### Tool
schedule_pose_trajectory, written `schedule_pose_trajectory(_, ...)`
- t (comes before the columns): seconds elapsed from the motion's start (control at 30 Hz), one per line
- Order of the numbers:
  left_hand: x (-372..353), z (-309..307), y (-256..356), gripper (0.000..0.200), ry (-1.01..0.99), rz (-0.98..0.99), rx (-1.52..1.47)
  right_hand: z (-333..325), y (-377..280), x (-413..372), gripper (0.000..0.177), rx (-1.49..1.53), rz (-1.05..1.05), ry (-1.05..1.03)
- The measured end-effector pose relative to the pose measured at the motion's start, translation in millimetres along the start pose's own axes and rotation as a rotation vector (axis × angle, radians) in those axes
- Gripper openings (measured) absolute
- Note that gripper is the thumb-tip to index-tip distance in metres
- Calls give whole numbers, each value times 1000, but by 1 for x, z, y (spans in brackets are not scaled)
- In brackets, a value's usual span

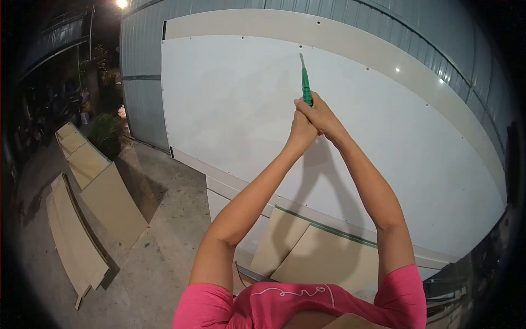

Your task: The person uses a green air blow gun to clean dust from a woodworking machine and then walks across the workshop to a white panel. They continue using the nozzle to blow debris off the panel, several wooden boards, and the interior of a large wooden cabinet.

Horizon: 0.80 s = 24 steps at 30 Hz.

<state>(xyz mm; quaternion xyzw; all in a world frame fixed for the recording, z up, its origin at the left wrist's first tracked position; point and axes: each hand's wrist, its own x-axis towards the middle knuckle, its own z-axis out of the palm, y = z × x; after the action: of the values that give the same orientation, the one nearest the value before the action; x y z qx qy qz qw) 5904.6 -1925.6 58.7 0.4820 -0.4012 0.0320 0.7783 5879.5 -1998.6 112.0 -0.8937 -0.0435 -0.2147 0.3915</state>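
Both arms are stretched up toward a large white panel with a beige border and small dark holes along its edges. My right hand is closed round the green handle of a screwdriver. Just below it, my left hand is closed, pressed against the right hand and the handle's lower end. The screwdriver's thin metal tip points up, a little below a dark hole in the panel's upper edge. Whether the tip touches the panel cannot be told. The handle's lower end is hidden by the hands.
Beige boards lean below the white panel. At the left, more boards and a long curved piece rest on the concrete floor. A plant stands by the corrugated metal wall.
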Motion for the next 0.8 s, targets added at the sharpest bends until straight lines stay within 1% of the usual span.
schedule_pose_trajectory(0.13,-1,-2,3,35,-19,-36,-46,3,9,2,69,1,-23,39)
schedule_pose_trajectory(0.27,-3,-4,2,36,-35,-31,-31,5,7,0,66,24,9,36)
schedule_pose_trajectory(0.33,-8,-6,4,36,-2,-39,84,7,-3,-9,65,50,22,19)
schedule_pose_trajectory(0.37,-13,-10,3,36,-5,-47,84,8,-7,-16,63,56,17,10)
schedule_pose_trajectory(0.43,-33,-15,9,38,-98,-114,177,18,-3,-35,61,62,29,2)
schedule_pose_trajectory(0.47,-49,-15,-3,38,-106,-125,174,30,7,-48,59,44,-70,61)
schedule_pose_trajectory(0.5,-69,-18,-23,41,-15,93,271,42,17,-59,58,27,-170,123)
schedule_pose_trajectory(0.53,-87,-21,-40,44,76,312,367,57,30,-72,58,36,-159,129)
schedule_pose_trajectory(0.57,-104,-25,-52,44,66,299,368,74,45,-86,59,84,-183,163)
schedule_pose_trajectory(0.6,-121,-29,-64,54,39,158,303,88,59,-98,60,131,-201,196)
schedule_pose_trajectory(0.63,-138,-32,-73,65,13,13,237,99,71,-108,60,136,-177,195)
schedule_pose_trajectory(0.67,-154,-34,-81,65,9,-14,236,111,82,-118,62,190,-96,146)
schedule_pose_trajectory(0.7,-170,-38,-86,66,5,-134,196,121,88,-130,64,246,-15,94)
schedule_pose_trajectory(0.73,-185,-42,-92,67,6,-255,155,130,94,-143,64,257,9,85)
schedule_pose_trajectory(0.8,-220,-46,-118,66,49,-306,158,146,103,-165,51,394,308,-55)
